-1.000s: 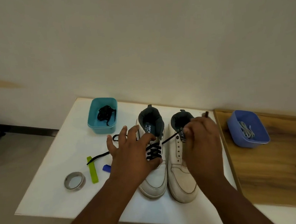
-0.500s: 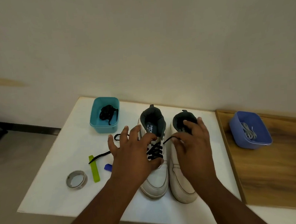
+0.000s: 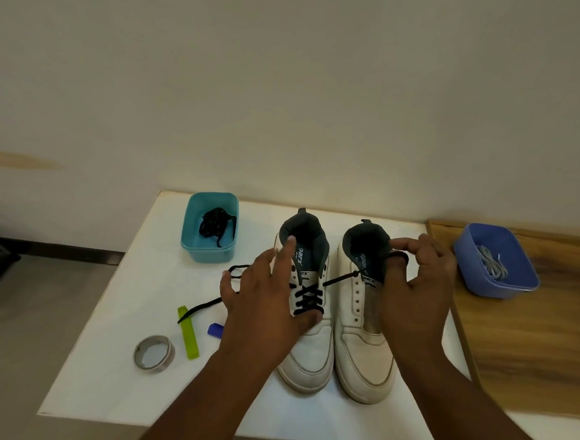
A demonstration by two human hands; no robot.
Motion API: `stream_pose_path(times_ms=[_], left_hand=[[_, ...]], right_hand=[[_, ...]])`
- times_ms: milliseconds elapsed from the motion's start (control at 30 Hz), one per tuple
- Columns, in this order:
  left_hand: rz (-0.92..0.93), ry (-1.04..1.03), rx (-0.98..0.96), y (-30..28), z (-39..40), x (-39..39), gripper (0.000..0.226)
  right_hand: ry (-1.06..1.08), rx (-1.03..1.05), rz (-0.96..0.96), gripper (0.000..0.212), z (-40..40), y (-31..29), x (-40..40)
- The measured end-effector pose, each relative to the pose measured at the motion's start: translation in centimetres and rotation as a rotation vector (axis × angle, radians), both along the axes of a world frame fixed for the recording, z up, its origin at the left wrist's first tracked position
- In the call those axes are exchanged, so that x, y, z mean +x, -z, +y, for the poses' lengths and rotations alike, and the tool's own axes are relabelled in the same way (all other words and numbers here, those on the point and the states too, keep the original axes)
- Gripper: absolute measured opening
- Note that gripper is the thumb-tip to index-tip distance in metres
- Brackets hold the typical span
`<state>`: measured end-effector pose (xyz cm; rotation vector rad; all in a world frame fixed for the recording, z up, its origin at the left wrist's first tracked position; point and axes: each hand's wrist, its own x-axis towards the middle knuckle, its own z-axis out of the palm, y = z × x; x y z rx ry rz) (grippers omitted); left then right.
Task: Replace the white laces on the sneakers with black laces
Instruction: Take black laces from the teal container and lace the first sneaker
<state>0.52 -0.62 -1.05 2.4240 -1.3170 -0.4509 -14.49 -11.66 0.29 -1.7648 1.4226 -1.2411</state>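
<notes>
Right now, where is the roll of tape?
In the head view, the roll of tape lies flat on the white table, near its front left corner, just left of the green strip.

Two bare forearms rise from the lower edge of the frame — no sleeve, watch or ring visible — ending in the left hand (image 3: 265, 311) and right hand (image 3: 415, 293), nails short.

You've got a roll of grey tape (image 3: 153, 353) lying flat near the front left corner of the white table (image 3: 97, 381). Just right of the tape, a lime green strip (image 3: 188, 331) lies lengthwise. Right of that strip, a small blue piece (image 3: 215, 329), partly hidden. Right of the table, a wooden surface (image 3: 544, 349) butts against it. Plain cream wall (image 3: 272, 83) behind the table.
</notes>
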Motion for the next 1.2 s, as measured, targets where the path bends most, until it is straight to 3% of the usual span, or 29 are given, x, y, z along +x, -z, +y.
stream_pose_path(times_ms=[67,200,267,333,433,500,533,633,733,867,967,1100,1200], left_hand=[[0.016,-0.059,-0.003,-0.4,0.2,0.3,0.098],[-0.131,-0.098,0.068,-1.0,0.9,0.4,0.042],[-0.029,-0.082,0.002,-1.1,1.2,0.4,0.028],[0.325,-0.111,-0.186,-2.6,0.9,0.2,0.024],[1.066,-0.197,-0.511,-6.3,0.7,-0.2,0.020],[1.371,-0.206,-0.656,-7.5,0.7,0.0,0.026],[1.421,-0.223,-0.696,-7.4,0.8,0.2,0.027],[1.428,-0.305,-0.736,-6.4,0.8,0.5,0.031],[1.459,-0.423,-0.862,-6.2,0.6,0.9,0.028],[1.490,-0.690,-0.984,-5.9,0.6,2.2,0.021],[1.368,-0.918,-0.898,-4.8,0.8,2.8,0.019],[1.181,-0.898,-0.648,-3.8,1.1,2.9,0.027],[0.979,-0.794,-0.481,-3.5,1.2,2.9,0.031]], right_hand=[[0.057,-0.059,-0.083,0.030,0.0,-0.6,-0.1],[0.114,0.013,-0.119,0.053,-0.2,-1.2,-0.1],[0.137,0.017,-0.080,0.059,0.3,-1.1,0.1],[0.042,-0.091,-0.043,0.051,1.3,-1.3,0.4],[-0.346,-0.033,-0.082,0.011,3.7,-2.5,1.1],[-0.666,0.166,-0.055,0.016,5.4,-2.8,1.7],[-0.789,0.270,-0.030,0.026,6.0,-2.5,2.1],[-0.897,0.413,0.050,0.046,6.4,-1.7,2.8],[-0.868,0.437,0.125,0.046,5.4,-1.3,2.6],[-0.885,0.409,0.341,0.027,3.6,-0.8,1.4],[-0.801,0.192,0.551,0.015,2.8,-0.9,0.7],[-0.467,-0.012,0.530,0.017,1.7,-1.3,-0.1],[-0.436,0.123,0.255,0.010,1.5,-1.2,0.2]])
